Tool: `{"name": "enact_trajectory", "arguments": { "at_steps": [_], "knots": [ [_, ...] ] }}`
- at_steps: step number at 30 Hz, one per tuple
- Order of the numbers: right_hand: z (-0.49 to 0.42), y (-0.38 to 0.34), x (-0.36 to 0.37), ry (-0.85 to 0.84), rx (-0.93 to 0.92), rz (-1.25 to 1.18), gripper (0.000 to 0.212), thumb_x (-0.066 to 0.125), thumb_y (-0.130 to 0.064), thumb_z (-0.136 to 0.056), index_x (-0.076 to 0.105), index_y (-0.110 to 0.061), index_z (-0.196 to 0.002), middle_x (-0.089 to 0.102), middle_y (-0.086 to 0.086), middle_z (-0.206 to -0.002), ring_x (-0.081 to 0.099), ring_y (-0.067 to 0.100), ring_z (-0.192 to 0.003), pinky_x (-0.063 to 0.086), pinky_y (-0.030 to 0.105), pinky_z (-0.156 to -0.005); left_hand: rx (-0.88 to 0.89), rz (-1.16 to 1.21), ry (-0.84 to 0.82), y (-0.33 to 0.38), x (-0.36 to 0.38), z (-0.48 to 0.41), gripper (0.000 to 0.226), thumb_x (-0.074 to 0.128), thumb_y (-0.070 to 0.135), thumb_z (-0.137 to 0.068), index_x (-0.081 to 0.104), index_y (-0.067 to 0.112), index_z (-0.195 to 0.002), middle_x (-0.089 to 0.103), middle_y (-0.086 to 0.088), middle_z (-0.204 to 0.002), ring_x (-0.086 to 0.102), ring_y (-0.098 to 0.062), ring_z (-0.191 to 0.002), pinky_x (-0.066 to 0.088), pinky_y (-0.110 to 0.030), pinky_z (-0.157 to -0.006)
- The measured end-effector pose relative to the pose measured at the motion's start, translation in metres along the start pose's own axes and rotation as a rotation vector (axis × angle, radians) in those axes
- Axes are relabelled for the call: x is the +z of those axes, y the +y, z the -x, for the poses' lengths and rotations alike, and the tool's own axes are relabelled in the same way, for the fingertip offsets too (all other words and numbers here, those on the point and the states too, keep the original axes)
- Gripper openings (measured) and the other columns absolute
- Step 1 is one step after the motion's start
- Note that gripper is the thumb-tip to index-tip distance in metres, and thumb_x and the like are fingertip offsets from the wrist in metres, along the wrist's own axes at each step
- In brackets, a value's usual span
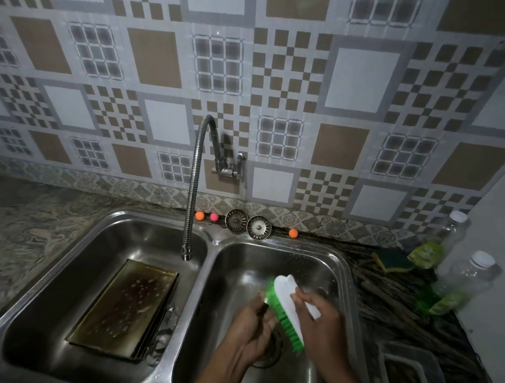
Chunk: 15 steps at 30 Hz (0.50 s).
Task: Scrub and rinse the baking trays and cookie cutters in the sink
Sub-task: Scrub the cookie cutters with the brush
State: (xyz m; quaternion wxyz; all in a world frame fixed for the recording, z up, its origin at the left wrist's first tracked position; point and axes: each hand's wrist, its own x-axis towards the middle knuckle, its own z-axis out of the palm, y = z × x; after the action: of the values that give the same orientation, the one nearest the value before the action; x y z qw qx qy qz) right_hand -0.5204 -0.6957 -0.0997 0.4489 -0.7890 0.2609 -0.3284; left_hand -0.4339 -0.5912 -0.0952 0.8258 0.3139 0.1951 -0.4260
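Head view: over the right basin (pixel 343 274), the right hand (pixel 323 318) has its fingers curled round a brush (pixel 288 302). Its white back runs near to far and its green bristles face left. The left hand (pixel 251 333) pinches a small dark piece (pixel 263 306) against the bristles; it is too blurred to identify. In the left basin (pixel 47 287) lies a tray (pixel 126 307), long axis running near-left to far-right, its far-right end under the tap (pixel 192 194). Its surface is brown, dark-stained and dotted with pale flecks. Two strainers (pixel 236 220) lean on the wall behind.
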Motion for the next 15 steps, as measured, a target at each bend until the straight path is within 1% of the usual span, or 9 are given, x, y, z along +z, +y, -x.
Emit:
{"name": "enact_trajectory", "arguments": {
  "at_steps": [2,4,6,8,9,11,13,14,15],
  "knots": [
    [-0.007,-0.003,0.005,0.005,0.006,-0.010,0.012,0.077,-0.010,-0.080,0.076,-0.022,-0.083,0.072,-0.015,-0.084,0.063,-0.009,-0.085,0.041,0.001,-0.072,0.032,0.001,0.012,0.006,-0.010,-0.002,0.027,0.046,0.011,-0.101,0.063,-0.009,-0.107,0.069,-0.027,-0.107,0.071,-0.034,-0.090,0.059,-0.047,-0.078],
    [-0.010,-0.009,0.013,-0.053,0.021,-0.077,0.013,0.076,-0.006,-0.079,0.077,-0.019,-0.082,0.072,-0.017,-0.083,0.062,-0.013,-0.085,0.040,0.000,-0.072,0.075,-0.108,-0.011,0.014,-0.018,-0.001,0.027,0.048,0.010,-0.099,0.065,-0.007,-0.112,0.069,-0.025,-0.111,0.069,-0.033,-0.097,0.059,-0.045,-0.085],
    [-0.011,-0.014,0.025,-0.119,0.067,-0.115,0.017,0.076,-0.009,-0.080,0.075,-0.026,-0.081,0.073,-0.020,-0.081,0.063,-0.012,-0.085,0.043,0.003,-0.073,0.109,-0.241,-0.054,0.025,-0.026,0.001,0.026,0.051,0.008,-0.098,0.066,-0.003,-0.116,0.068,-0.024,-0.115,0.068,-0.031,-0.101,0.056,-0.046,-0.091],
    [-0.018,-0.015,0.035,-0.156,0.096,-0.068,0.018,0.075,-0.016,-0.082,0.072,-0.034,-0.078,0.069,-0.031,-0.083,0.062,-0.012,-0.085,0.046,0.008,-0.074,0.121,-0.344,-0.106,0.042,-0.039,0.004,0.027,0.054,0.008,-0.096,0.065,0.000,-0.119,0.067,-0.022,-0.119,0.065,-0.033,-0.107,0.051,-0.051,-0.097],
    [-0.023,-0.016,0.039,-0.168,0.110,-0.051,0.018,0.074,-0.019,-0.083,0.070,-0.035,-0.078,0.067,-0.036,-0.082,0.061,-0.014,-0.086,0.045,0.007,-0.074,0.129,-0.399,-0.115,0.053,-0.047,0.004,0.026,0.056,0.008,-0.095,0.066,0.001,-0.117,0.067,-0.021,-0.118,0.064,-0.034,-0.107,0.050,-0.051,-0.096],
    [-0.027,-0.017,0.044,-0.194,0.091,-0.024,0.018,0.074,-0.020,-0.083,0.070,-0.037,-0.079,0.064,-0.041,-0.081,0.060,-0.016,-0.087,0.045,0.010,-0.074,0.187,-0.502,-0.058,0.079,-0.062,0.003,0.020,0.060,0.006,-0.092,0.068,0.005,-0.110,0.071,-0.017,-0.111,0.067,-0.034,-0.098,0.054,-0.046,-0.088],
    [-0.026,-0.014,0.049,-0.222,0.071,-0.005,0.014,0.073,-0.021,-0.084,0.072,-0.035,-0.082,0.065,-0.038,-0.083,0.060,-0.015,-0.089,0.047,0.018,-0.076,0.300,-0.597,0.082,0.108,-0.078,-0.001,0.021,0.063,0.002,-0.090,0.066,0.008,-0.109,0.072,-0.013,-0.099,0.068,-0.025,-0.080,0.058,-0.035,-0.070],
    [-0.025,-0.012,0.051,-0.223,0.070,-0.006,0.011,0.073,-0.021,-0.084,0.073,-0.032,-0.085,0.067,-0.035,-0.082,0.059,-0.015,-0.089,0.048,0.018,-0.078,0.377,-0.669,0.174,0.123,-0.088,-0.006,0.025,0.065,0.000,-0.088,0.066,0.008,-0.112,0.070,-0.011,-0.093,0.066,-0.019,-0.071,0.057,-0.029,-0.063],
    [-0.023,-0.010,0.052,-0.223,0.068,-0.011,0.009,0.074,-0.018,-0.083,0.075,-0.027,-0.087,0.068,-0.031,-0.081,0.058,-0.017,-0.090,0.047,0.013,-0.078,0.458,-0.762,0.296,0.137,-0.100,-0.011,0.033,0.068,-0.001,-0.086,0.065,0.008,-0.117,0.069,-0.008,-0.090,0.063,-0.015,-0.066,0.054,-0.027,-0.062]
  ]
}}
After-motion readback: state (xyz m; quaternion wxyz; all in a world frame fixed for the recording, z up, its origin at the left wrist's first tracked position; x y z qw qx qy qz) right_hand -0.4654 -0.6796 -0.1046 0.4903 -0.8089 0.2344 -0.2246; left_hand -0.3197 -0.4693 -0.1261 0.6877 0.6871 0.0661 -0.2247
